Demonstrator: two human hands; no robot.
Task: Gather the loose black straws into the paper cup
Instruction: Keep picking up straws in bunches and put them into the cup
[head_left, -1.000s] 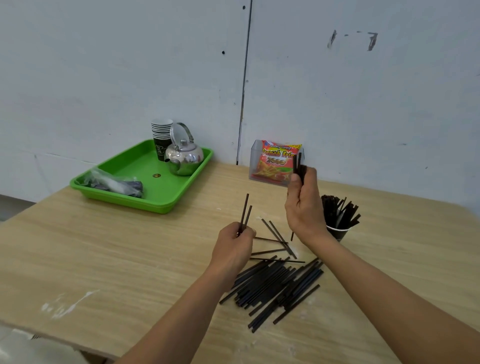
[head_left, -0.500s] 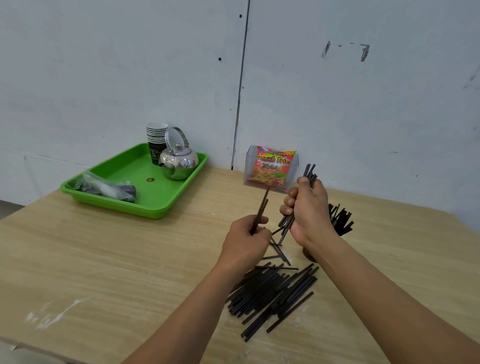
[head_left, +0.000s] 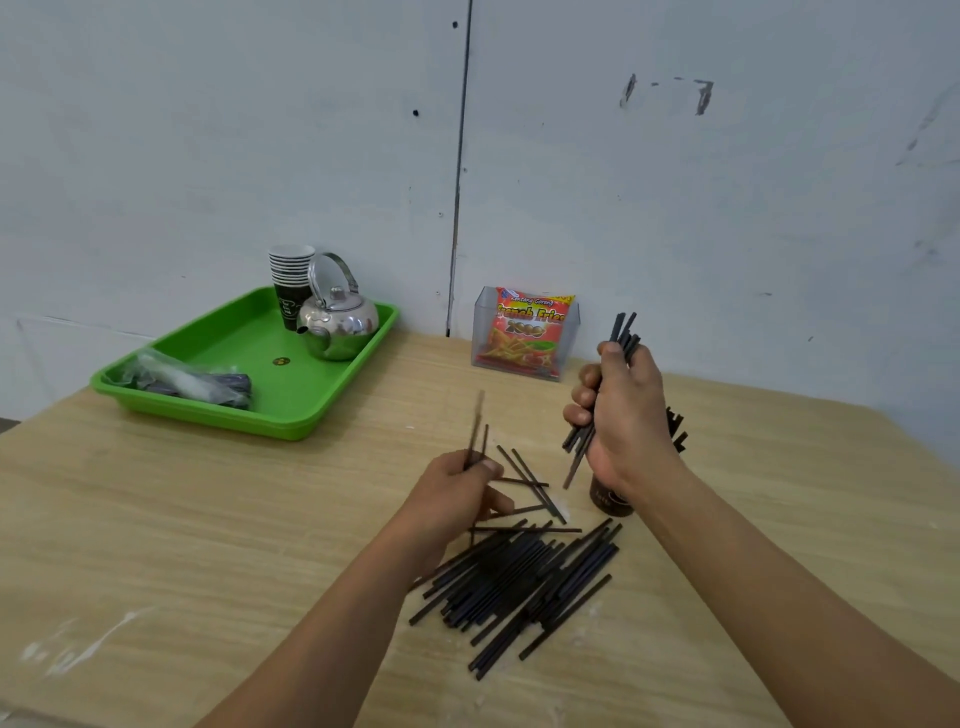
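A heap of loose black straws (head_left: 524, 577) lies on the wooden table (head_left: 218, 530) in front of me, with a few more scattered just beyond it. My left hand (head_left: 457, 493) pinches two black straws that stick up, blurred. My right hand (head_left: 621, 410) grips a bundle of black straws (head_left: 623, 332), held upright above the table. Behind my right hand stands the dark paper cup (head_left: 610, 499), mostly hidden, with the tips of several straws (head_left: 675, 426) showing at its right.
A green tray (head_left: 218, 410) at the back left holds a steel kettle (head_left: 337, 322), a stack of paper cups (head_left: 290, 275) and a plastic bag (head_left: 182, 376). A clear box with a snack packet (head_left: 527, 332) stands by the wall.
My right hand with its bundle has come back from above the cup toward my left hand, then both hands have drawn slightly apart. The left hand keeps its two straws.
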